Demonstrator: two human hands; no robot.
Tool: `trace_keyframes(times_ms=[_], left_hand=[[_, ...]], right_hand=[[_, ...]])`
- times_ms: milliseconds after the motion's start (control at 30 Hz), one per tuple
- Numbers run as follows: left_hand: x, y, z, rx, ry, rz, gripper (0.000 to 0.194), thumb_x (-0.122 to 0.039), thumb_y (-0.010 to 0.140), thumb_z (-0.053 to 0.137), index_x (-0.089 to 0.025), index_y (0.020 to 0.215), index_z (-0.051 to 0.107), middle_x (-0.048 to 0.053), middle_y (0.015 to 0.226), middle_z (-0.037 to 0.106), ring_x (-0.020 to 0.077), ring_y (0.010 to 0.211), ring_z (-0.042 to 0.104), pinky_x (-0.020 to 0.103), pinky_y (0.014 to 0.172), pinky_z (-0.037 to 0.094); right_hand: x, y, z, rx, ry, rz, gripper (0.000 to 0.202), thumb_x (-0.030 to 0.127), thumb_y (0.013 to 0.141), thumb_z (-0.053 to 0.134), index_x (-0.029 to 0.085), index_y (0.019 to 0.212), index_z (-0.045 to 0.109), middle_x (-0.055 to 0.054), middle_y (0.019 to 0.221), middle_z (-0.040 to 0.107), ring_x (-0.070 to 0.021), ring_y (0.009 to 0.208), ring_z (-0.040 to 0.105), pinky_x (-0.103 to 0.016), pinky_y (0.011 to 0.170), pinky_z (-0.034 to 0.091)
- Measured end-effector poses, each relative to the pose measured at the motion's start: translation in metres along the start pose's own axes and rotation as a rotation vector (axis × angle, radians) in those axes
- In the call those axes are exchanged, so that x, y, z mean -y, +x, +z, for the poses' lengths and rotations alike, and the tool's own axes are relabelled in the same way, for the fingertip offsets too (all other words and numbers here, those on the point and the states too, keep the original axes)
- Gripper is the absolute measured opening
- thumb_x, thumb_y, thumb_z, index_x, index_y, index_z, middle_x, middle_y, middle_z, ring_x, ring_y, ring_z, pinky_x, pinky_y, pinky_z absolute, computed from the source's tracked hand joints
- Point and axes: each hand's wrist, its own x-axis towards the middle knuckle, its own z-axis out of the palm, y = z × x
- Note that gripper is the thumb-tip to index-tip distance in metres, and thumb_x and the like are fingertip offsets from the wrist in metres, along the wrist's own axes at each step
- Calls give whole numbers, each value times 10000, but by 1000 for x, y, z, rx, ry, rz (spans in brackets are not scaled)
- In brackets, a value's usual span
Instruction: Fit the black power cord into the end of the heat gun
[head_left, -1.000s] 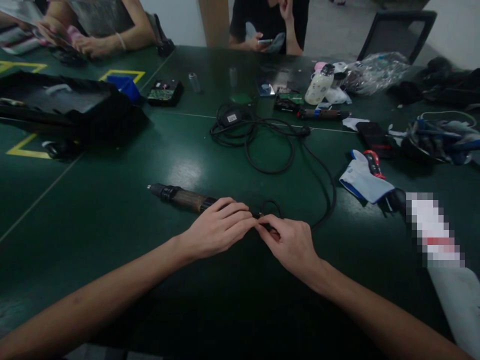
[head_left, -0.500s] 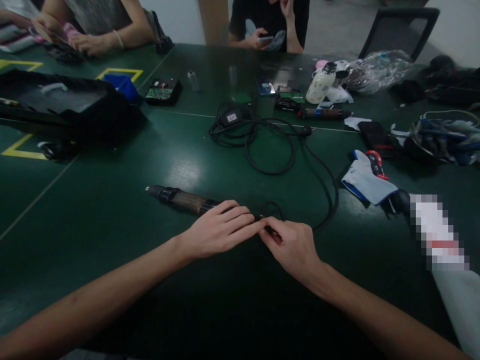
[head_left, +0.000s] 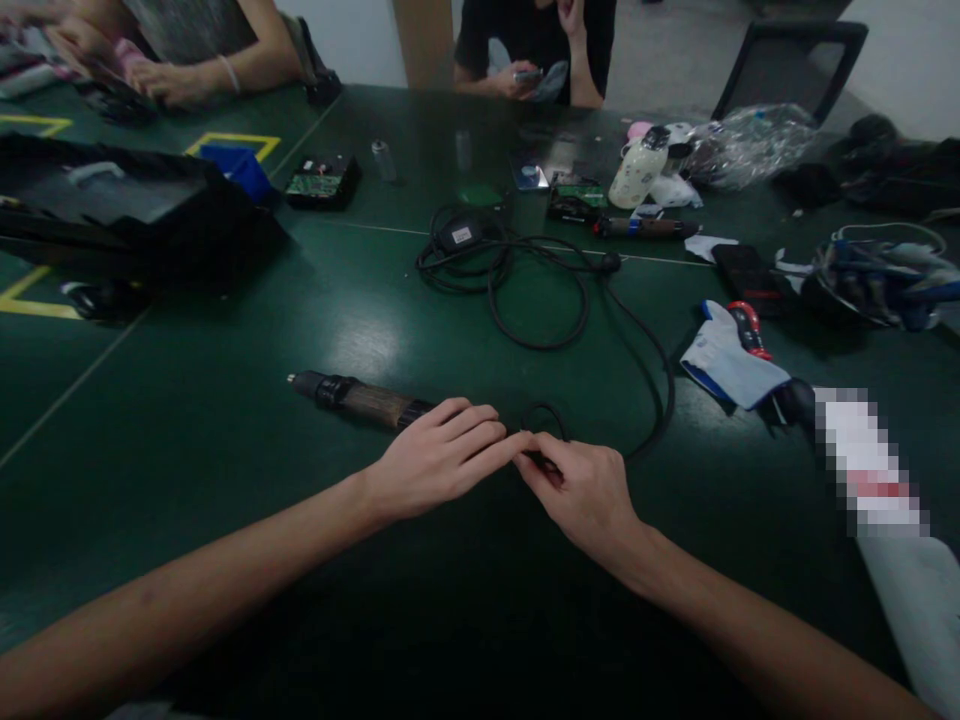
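An electric screwdriver (head_left: 371, 402) lies across the green table, its bit pointing left. Over its rear end rests my left hand (head_left: 446, 455), the fingers closed round the body and the index finger reaching to the right. My right hand (head_left: 581, 485) is in a pinch at the tool's tail, where a black cable (head_left: 666, 400) comes in. The fingertips of both hands meet there and cover the plug and socket, so I cannot see how these sit. From the right hand the cable runs up to a coil with a black power adapter (head_left: 459, 235).
A black bin (head_left: 135, 215) and a blue box (head_left: 238, 172) stand at the left. Farther back are circuit boards (head_left: 319, 183), a bottle (head_left: 637, 170) and a second screwdriver (head_left: 649, 228). A glove (head_left: 731, 360) lies at the right. Two people sit across the table.
The view has shifted slightly. My left index finger has moved a little to the right, over the right fingertips; both hands otherwise stay in place.
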Motion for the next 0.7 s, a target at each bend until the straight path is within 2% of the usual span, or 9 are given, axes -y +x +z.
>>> trace_keyframes(times_ms=[167, 333, 533, 700], left_hand=[[3, -1, -1, 48, -47, 24, 518, -173, 1040, 512, -200, 1544, 391, 66, 1245, 686, 214, 1213, 602, 399, 1036, 454], [3, -4, 2, 3, -42, -36, 446, -195, 1036, 540, -182, 1477, 475, 69, 1264, 682, 216, 1215, 594, 384, 1043, 451], [3, -4, 1, 39, -61, 12, 500, -142, 1042, 490, -201, 1532, 407, 51, 1259, 684, 215, 1237, 577, 389, 1049, 442], [3, -4, 2, 8, -29, -28, 470, -181, 1021, 572, -173, 1479, 471, 52, 1250, 686, 212, 1195, 587, 386, 1041, 445]], right_hand=[[1, 1, 0, 6, 8, 9, 267, 373, 1032, 521, 211, 931, 707, 4, 717, 722, -130, 569, 622, -268, 592, 358], [2, 2, -1, 26, 51, 16, 258, 388, 1040, 515, 231, 994, 715, 14, 729, 721, -123, 565, 618, -263, 602, 371], [2, 2, -1, 26, 41, 15, 260, 364, 1033, 518, 207, 946, 706, 8, 700, 705, -129, 564, 616, -264, 597, 362], [0, 1, 2, 9, 29, 5, 257, 395, 1036, 530, 222, 966, 707, 20, 697, 703, -123, 546, 602, -262, 595, 345]])
